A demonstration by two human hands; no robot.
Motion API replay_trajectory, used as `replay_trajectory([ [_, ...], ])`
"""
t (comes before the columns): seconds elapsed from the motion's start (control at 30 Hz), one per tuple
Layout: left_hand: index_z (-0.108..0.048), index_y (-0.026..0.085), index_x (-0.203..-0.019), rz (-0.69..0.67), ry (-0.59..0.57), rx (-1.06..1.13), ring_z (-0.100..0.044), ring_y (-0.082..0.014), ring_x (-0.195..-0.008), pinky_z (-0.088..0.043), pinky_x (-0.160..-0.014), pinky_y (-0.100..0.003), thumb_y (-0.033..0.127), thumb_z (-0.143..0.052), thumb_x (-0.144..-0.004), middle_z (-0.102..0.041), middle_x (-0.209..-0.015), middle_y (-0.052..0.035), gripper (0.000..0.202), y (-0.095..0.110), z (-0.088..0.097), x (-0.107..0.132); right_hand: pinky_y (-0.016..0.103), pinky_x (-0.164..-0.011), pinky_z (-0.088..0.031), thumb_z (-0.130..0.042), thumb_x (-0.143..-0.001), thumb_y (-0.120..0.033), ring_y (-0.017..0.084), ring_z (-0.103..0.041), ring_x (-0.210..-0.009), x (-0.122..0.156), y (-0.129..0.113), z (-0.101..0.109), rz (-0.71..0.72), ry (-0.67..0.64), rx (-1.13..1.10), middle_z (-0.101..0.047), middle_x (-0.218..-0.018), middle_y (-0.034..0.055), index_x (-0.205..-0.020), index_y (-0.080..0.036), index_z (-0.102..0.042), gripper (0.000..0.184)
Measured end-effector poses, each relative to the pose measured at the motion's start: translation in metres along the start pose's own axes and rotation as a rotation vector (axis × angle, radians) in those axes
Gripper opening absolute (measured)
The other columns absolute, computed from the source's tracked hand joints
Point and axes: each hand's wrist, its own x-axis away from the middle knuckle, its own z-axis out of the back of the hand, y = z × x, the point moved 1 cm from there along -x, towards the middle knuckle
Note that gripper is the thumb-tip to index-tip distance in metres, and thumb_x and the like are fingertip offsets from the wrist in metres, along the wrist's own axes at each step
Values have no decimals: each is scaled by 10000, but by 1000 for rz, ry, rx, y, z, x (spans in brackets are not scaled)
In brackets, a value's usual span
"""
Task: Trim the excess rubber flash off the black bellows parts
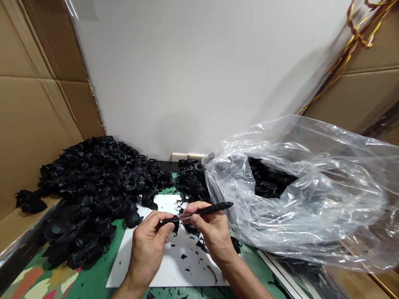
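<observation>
The small black rubber bellows boot (170, 223) looks light, soft and flexible, best pinched by its rim. It sits above the white board (131, 265), clenched in the fingertips of the left hand (146, 245). The right hand (212, 232) grips a black-handled trimming knife (215, 209), its tip at the boot, with rubber scraps (183, 256) strewn below on the board.

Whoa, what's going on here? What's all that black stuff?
A person is working with bare hands. The left hand pinches a small black rubber part, and the right hand holds a slim black-handled tool against it. Black scraps lie on the white sheet below. A big pile of similar parts sits to the left, and a clear plastic bag with more inside is on the right.
</observation>
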Motion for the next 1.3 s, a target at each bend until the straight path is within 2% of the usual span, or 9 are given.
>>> replay_trajectory([
  [0.2,-739,200,-774,40,6,35,-528,-109,-474,-472,-465,-226,278,-665,-678,-671,-718,-3,144,0,-1,-1,296,-623,-522,-804,-659,-358,169,-633,-641,0,3,0,28,-31,33,-658,-718,30,-715,-188,-702,206],
  [0.27,-735,194,-745,70,-17,53,-508,-105,-443,-461,-449,-225,285,-672,-662,-644,-638,10,139,1,-3,0,300,-583,-510,-759,-713,-338,176,-620,-627,0,1,3,151,-38,141,-647,-696,36,-708,-190,-699,159],
  [0.33,-731,190,-705,98,-57,74,-493,-105,-425,-454,-436,-220,281,-673,-645,-605,-557,24,123,4,-5,2,308,-574,-497,-713,-758,-300,184,-606,-632,-2,-2,7,352,-13,322,-645,-678,42,-695,-200,-701,119],
  [0.4,-729,189,-684,114,-72,87,-487,-107,-418,-447,-424,-215,280,-676,-630,-577,-508,32,118,6,-6,3,316,-596,-497,-691,-777,-270,187,-602,-649,-6,-5,13,510,84,459,-648,-684,41,-691,-213,-695,103],
  [0.43,-729,190,-678,118,-63,90,-486,-109,-417,-443,-414,-213,283,-681,-620,-573,-498,33,120,6,-6,3,319,-605,-503,-686,-782,-269,186,-606,-653,-8,-6,16,528,139,475,-648,-699,38,-705,-216,-690,93],
  [0.53,-729,191,-673,129,-26,80,-484,-114,-411,-425,-385,-212,295,-695,-589,-579,-493,29,137,8,-6,2,322,-610,-534,-702,-773,-331,174,-626,-630,-13,-5,21,395,204,343,-645,-761,30,-764,-207,-671,128],
  [0.67,-731,192,-696,126,-5,55,-493,-114,-419,-426,-399,-212,292,-685,-595,-590,-511,25,149,7,-5,-1,315,-623,-551,-773,-687,-415,167,-632,-625,-12,-4,18,182,142,142,-657,-763,28,-762,-189,-678,257],
  [0.87,-737,180,-719,137,-5,62,-498,-113,-433,-436,-403,-217,305,-694,-598,-627,-575,7,179,4,-5,0,290,-601,-518,-814,-636,-402,161,-617,-628,-3,-5,7,58,2,14,-659,-749,34,-726,-182,-687,270],
  [1.3,-739,192,-779,111,-41,27,-546,-145,-545,-466,-471,-232,297,-680,-663,-652,-679,-16,167,-4,-5,3,293,-601,-505,-804,-636,-356,182,-603,-670,-1,2,3,49,-41,74,-664,-728,42,-689,-194,-715,193],
])
